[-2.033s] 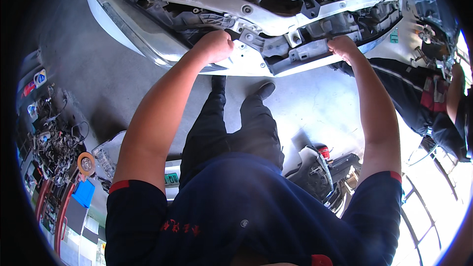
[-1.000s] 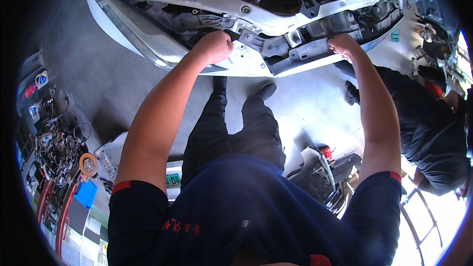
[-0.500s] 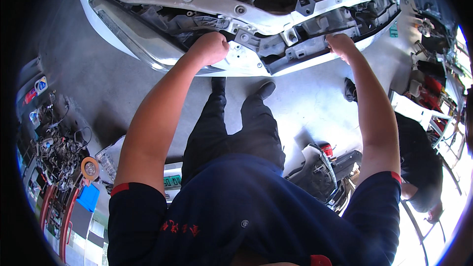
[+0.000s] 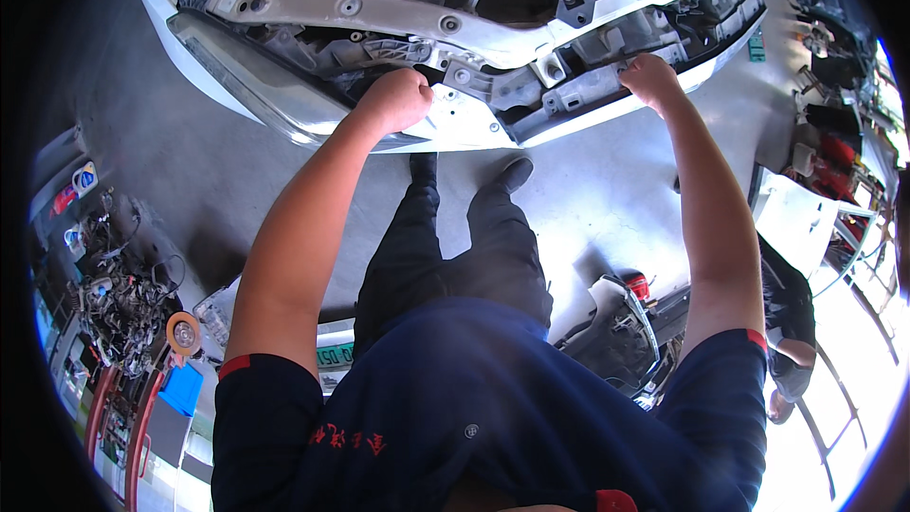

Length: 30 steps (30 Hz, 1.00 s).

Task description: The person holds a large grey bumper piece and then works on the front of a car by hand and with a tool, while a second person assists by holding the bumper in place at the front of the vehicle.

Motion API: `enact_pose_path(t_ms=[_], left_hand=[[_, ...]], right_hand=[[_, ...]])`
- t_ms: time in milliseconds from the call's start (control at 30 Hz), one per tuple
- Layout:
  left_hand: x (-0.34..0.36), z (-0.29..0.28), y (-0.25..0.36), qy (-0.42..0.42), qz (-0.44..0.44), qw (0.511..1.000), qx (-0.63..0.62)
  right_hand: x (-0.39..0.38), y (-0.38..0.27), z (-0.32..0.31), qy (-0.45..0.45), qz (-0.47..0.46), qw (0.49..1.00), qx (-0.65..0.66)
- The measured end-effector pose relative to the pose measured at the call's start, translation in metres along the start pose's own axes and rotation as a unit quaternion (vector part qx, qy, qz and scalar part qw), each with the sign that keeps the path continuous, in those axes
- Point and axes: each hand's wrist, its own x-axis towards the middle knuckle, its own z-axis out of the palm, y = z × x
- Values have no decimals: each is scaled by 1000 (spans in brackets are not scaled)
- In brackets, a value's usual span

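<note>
I stand at the front of a white car with its bumper cover off. My left hand (image 4: 396,100) is a closed fist gripping the white front bumper panel (image 4: 464,123) near the bare headlight area. My right hand (image 4: 649,76) grips the panel's upper edge further right, below the grey plastic bracket (image 4: 569,90). The silver crossbeam (image 4: 379,14) and engine bay parts lie just above both hands. What the fingers clasp is hidden behind the panel's edge.
Grey concrete floor (image 4: 190,180) lies under my black shoes (image 4: 512,171). A removed car part with a red item (image 4: 626,308) lies at my right. A cart with cables and an orange tape roll (image 4: 180,332) stands at left. Another person (image 4: 791,313) is at right.
The view has shifted slightly; the car front now sits a little more to the left. Both hands stay on the bumper panel. The person at right has moved lower in the picture.
</note>
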Motion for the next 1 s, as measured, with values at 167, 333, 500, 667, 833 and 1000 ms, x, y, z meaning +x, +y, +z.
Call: enact_pose_path(t_ms=[167,333,500,667,833,1000], left_hand=[[3,1,0,0,9,1000,11],[-2,-3,1,2,-12,1000,1],[1,0,0,9,2,1000,12],[2,0,3,8,2,1000,15],[1,1,-1,16,7,1000,14],[-1,0,-1,9,-8,1000,16]], right_hand=[[8,7,18,63,42,997,29],[-12,-25,-9,42,-16,994,-98],[-14,-13,-5,45,2,999,-16],[-7,-7,4,34,88,995,12],[-15,-15,4,71,20,997,-38],[-22,-23,-4,69,1,997,-27]])
